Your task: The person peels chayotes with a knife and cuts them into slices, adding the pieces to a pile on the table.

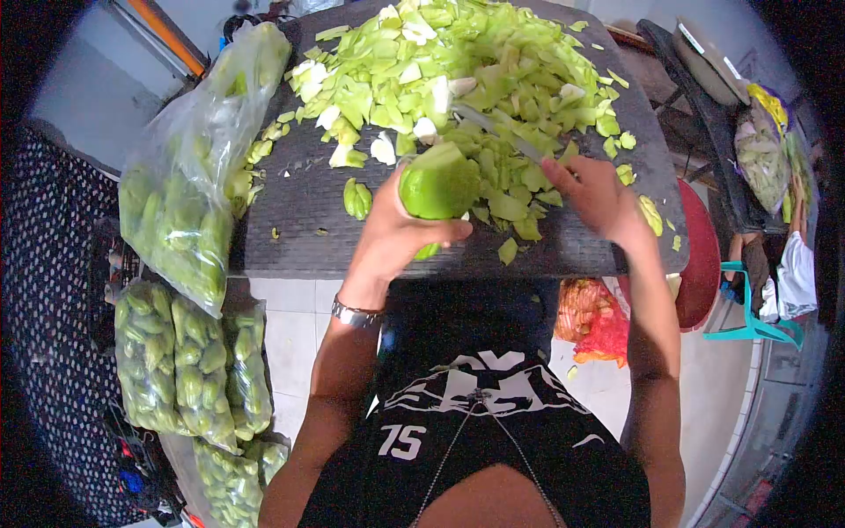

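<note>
Nearby, clear bags (180,145) bulge with whole green chayotes (145,330). The left hand (387,227) clasps a part-peeled chayote (437,185) above the near part of the table (295,231) — the right hand (597,198) is closed around a knife (519,143).

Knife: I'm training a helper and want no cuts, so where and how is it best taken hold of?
Probably best to hold the knife by its handle, mostly hidden in the right grip, coming from the right, near side. The blade points the other way, far and left over the green pieces, so that approach should stay clear of it.
</note>
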